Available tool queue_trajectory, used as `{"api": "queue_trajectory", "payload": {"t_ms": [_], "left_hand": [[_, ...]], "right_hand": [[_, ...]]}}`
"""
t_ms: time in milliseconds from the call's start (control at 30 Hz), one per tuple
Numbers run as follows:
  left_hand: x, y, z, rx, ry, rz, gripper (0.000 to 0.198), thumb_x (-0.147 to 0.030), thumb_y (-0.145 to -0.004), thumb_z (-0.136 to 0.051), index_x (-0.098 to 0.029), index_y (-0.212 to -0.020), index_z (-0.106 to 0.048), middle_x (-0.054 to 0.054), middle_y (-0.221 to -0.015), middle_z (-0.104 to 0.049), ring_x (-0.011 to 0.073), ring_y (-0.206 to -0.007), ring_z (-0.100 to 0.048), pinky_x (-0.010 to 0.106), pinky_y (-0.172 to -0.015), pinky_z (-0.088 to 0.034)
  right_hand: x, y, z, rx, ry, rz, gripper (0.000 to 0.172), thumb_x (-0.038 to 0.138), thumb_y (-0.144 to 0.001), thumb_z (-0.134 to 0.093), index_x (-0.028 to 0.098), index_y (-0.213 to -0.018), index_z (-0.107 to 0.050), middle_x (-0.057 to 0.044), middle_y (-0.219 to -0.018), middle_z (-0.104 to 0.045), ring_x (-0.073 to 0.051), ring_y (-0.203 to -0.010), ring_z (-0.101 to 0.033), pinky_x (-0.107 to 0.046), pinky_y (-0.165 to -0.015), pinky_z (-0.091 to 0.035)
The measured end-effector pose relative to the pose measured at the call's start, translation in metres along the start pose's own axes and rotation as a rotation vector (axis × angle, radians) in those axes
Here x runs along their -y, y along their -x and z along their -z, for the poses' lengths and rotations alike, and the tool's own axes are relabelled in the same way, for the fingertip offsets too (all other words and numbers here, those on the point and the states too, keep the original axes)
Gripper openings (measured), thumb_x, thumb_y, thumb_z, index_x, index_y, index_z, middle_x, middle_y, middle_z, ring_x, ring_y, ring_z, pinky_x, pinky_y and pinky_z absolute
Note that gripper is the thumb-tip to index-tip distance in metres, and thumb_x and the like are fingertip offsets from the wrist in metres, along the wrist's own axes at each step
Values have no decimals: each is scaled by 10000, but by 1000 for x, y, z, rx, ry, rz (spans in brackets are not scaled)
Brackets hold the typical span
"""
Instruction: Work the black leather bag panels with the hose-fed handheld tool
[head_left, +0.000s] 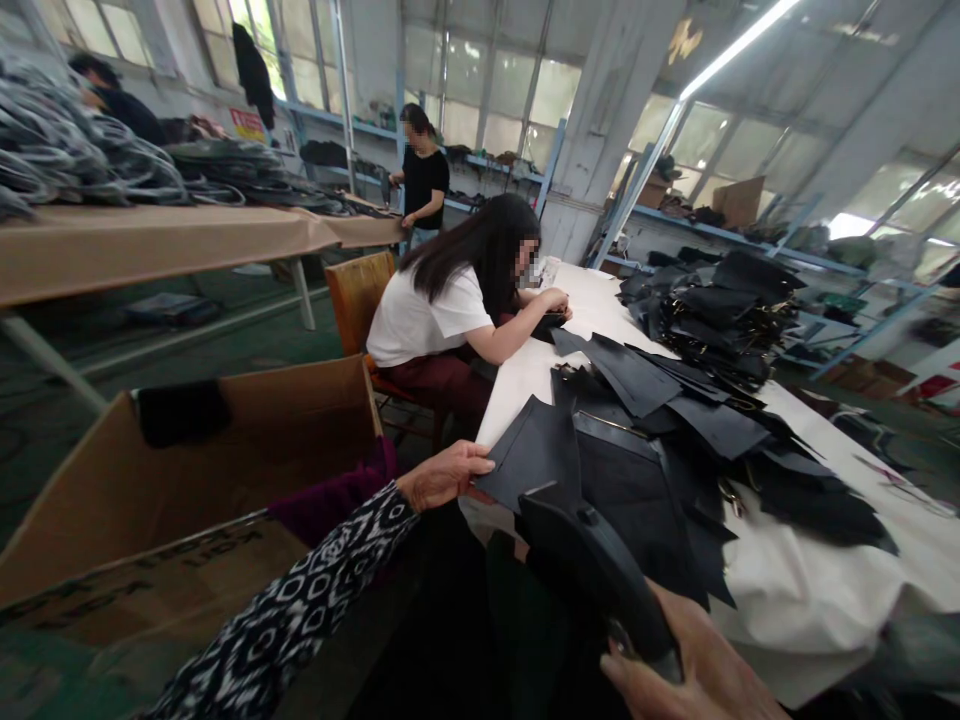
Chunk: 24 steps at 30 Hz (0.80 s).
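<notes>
My left hand (448,476) pinches the near left edge of a flat black leather-like piece (536,440), which lies partly on the white table. In my right hand (694,655) is a long, curved black hand tool (592,555), shaped like a stapler. Its front end overlaps the lower edge of the held piece; whether they touch I cannot tell. Beside it, a larger black panel (630,475) with a gold-coloured strip along its top hangs over the table edge. More black cut pieces (637,375) lie loosely heaped beyond.
An open cardboard box (300,400) stands at left, with purple cloth at its side. A co-worker in a white top (442,315) sits at the white table (806,575). A tall black stack (720,310) rises behind. Another person (426,180) stands by a brown-covered table (187,240).
</notes>
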<state>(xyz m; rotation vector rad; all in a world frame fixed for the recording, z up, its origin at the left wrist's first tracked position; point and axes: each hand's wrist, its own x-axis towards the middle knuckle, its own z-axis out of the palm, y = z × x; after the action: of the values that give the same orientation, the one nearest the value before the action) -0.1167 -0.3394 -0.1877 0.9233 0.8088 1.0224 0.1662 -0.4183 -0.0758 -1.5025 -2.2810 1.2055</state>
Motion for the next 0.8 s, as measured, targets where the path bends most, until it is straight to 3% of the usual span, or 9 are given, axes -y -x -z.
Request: {"api": "queue_trajectory", "payload": {"t_ms": [67, 167, 400, 500, 633, 700, 800], "left_hand": [[7, 11, -2, 45, 35, -67, 337, -263, -664, -676, -84, -945, -627, 101, -890, -627, 159, -745, -582, 254, -655, -475], [23, 18, -5, 33, 81, -178, 271, -201, -692, -646, -81, -935, -639, 81, -857, -615, 119, -712, -544, 201, -644, -418], [33, 22, -18, -44, 4, -313, 239, -261, -758, -618, -108, -934, -672, 63, -847, -591, 172, -816, -523, 241, -733, -398], [36, 27, -22, -60, -73, -354, 229, -295, -761, -611, -117, -879, -691, 56, -844, -575, 184, -835, -503, 252, -763, -399], [48, 30, -13, -55, -111, -299, 274, -313, -758, -587, -119, -934, -669, 47, -824, -572, 168, -761, -502, 256, -706, -406], [49, 29, -3, -180, -190, -222, 380, -339, -733, -588, -103, -1028, -630, 54, -815, -578, 167, -713, -512, 259, -653, -406], [35, 22, 5, -575, -554, -264, 501, -346, -704, -585, -92, -1135, -563, 72, -867, -571, 185, -730, -534, 290, -683, -418]], "right_hand": [[3, -8, -3, 32, 4, -30, 228, 390, -730, -611, 184, -818, -566, -36, -665, -614, -187, -636, -587, -262, -606, -463], [11, -23, -8, 110, -27, -46, 203, 366, -793, -530, 171, -809, -476, 24, -506, -530, -127, -469, -522, -227, -488, -405], [18, -47, -17, 164, -167, 4, 191, 297, -789, -532, 145, -855, -436, 37, -526, -529, -99, -443, -500, -181, -425, -362], [19, -57, -17, 142, -175, 20, 158, 269, -784, -524, 141, -842, -452, 28, -513, -541, -103, -425, -500, -185, -416, -363], [21, -63, 1, -17, -196, 59, 181, 305, -780, -525, 148, -793, -436, 18, -508, -551, -109, -434, -508, -195, -432, -388], [18, -57, 18, -84, -177, 53, 224, 349, -782, -532, 151, -750, -433, 13, -494, -547, -108, -436, -505, -199, -444, -387], [4, -40, 43, -145, -121, -12, 300, 416, -808, -517, 138, -703, -476, -13, -504, -561, -119, -472, -527, -213, -484, -398]]}}
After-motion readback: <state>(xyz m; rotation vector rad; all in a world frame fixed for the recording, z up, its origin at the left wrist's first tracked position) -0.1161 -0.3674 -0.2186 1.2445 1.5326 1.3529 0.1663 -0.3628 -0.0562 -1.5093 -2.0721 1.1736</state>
